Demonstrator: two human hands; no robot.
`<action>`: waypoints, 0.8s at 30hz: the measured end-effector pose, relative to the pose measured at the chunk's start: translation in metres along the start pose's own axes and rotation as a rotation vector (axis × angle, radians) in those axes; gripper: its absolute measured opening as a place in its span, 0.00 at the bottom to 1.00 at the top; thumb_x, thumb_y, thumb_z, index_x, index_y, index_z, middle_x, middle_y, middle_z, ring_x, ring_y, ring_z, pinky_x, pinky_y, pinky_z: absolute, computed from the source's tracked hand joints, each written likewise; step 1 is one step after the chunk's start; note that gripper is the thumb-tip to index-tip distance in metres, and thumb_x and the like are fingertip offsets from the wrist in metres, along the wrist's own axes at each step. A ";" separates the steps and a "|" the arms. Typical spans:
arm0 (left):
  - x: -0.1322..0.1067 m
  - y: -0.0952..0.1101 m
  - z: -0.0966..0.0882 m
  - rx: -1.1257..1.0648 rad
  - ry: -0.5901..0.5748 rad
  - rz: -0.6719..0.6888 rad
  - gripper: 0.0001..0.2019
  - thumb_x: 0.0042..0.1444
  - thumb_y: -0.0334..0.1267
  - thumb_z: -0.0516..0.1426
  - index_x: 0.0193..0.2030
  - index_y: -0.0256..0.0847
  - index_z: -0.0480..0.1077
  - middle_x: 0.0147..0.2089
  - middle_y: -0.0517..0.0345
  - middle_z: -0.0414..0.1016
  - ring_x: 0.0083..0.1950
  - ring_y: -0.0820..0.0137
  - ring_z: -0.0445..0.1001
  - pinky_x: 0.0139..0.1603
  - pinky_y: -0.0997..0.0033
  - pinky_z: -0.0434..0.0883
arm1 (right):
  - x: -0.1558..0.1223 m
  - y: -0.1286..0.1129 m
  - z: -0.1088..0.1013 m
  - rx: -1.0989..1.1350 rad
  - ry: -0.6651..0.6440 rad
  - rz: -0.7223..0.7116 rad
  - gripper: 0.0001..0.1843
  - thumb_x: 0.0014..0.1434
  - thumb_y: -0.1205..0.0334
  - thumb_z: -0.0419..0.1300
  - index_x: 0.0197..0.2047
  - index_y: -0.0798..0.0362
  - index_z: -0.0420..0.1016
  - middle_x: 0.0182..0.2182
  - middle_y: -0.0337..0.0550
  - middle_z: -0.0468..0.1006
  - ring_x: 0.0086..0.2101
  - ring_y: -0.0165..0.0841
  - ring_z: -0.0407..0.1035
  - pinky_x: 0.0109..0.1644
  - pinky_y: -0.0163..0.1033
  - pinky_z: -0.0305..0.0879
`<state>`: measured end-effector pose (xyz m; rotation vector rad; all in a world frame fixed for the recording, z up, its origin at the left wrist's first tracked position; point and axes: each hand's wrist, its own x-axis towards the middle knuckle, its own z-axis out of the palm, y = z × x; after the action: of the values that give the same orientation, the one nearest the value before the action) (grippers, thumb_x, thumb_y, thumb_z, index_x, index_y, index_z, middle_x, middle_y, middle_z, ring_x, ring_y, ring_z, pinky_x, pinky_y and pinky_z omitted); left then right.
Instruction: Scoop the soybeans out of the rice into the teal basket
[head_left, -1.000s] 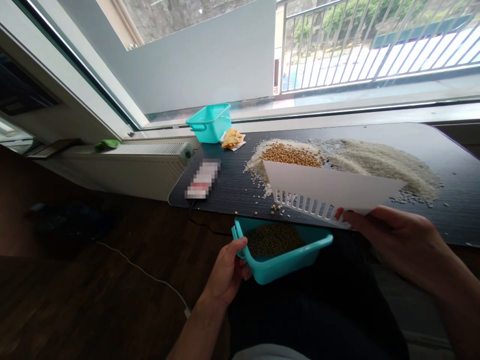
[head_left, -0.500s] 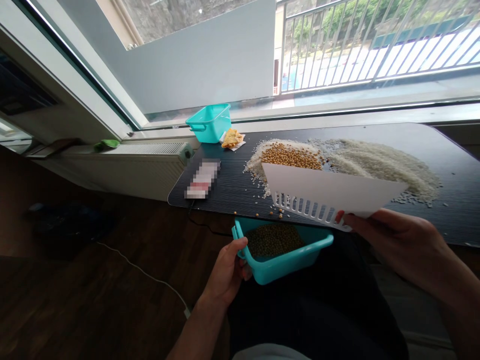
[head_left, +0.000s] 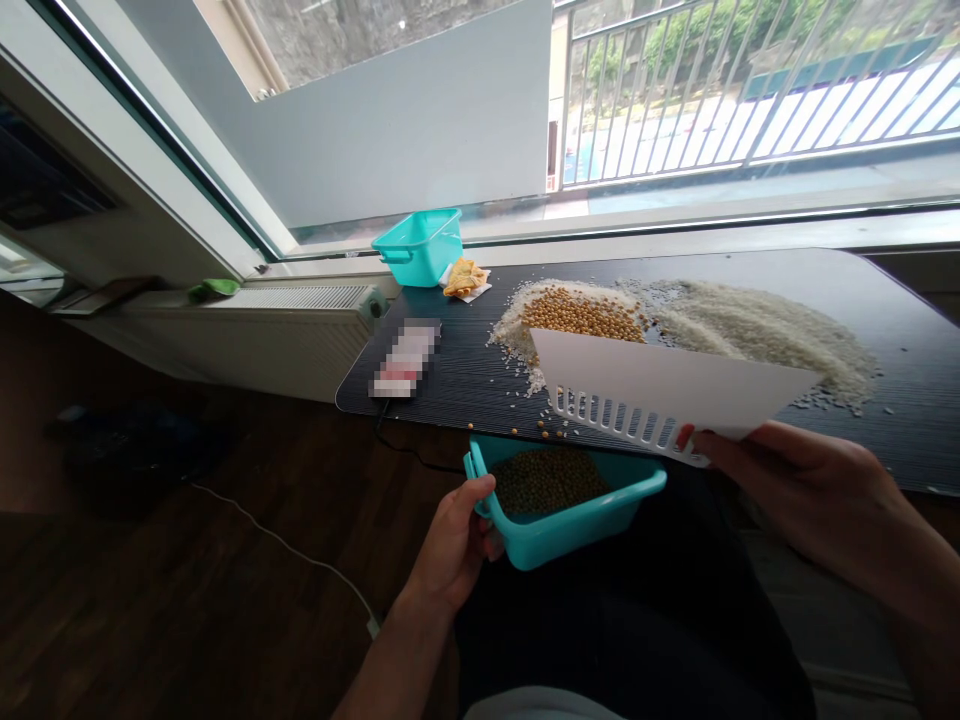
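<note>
My left hand [head_left: 454, 535] grips the handle end of a turquoise plastic basin [head_left: 570, 540], held just below the table's front edge. Soybeans [head_left: 551, 480] cover the basin's bottom. In my right hand [head_left: 810, 480] is a white slotted plastic scoop [head_left: 667, 385], pinched at its lower right corner and standing tilted over the tabletop. Behind the scoop lies a heap of golden soybeans [head_left: 581, 312] ringed by white rice. A wider pile of rice [head_left: 757, 325] spreads to the right, partly hidden by the scoop.
The dark table [head_left: 457, 365] stands against the window. A second turquoise basin [head_left: 424, 255] and a folded yellow cloth [head_left: 465, 278] sit at its back left. A blurred-out phone-like object [head_left: 407, 358] with a black cable lies near the left edge. Several loose beans dot the front edge.
My right hand has shifted the scoop slightly to the right and a little toward me. My left hand and the basin have stayed in place.
</note>
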<state>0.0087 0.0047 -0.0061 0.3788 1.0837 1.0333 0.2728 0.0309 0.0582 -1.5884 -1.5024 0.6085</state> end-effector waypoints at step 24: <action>0.001 -0.001 -0.001 -0.008 -0.014 -0.010 0.19 0.44 0.46 0.62 0.16 0.39 0.59 0.13 0.69 0.55 0.13 0.80 0.57 0.13 0.79 0.52 | -0.002 0.011 0.016 0.100 -0.064 -0.077 0.08 0.46 0.50 0.62 0.27 0.41 0.80 0.24 0.31 0.80 0.25 0.35 0.73 0.26 0.37 0.72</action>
<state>0.0087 0.0047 -0.0075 0.3737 1.0681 1.0248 0.2656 0.0340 0.0401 -1.4407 -1.5487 0.6850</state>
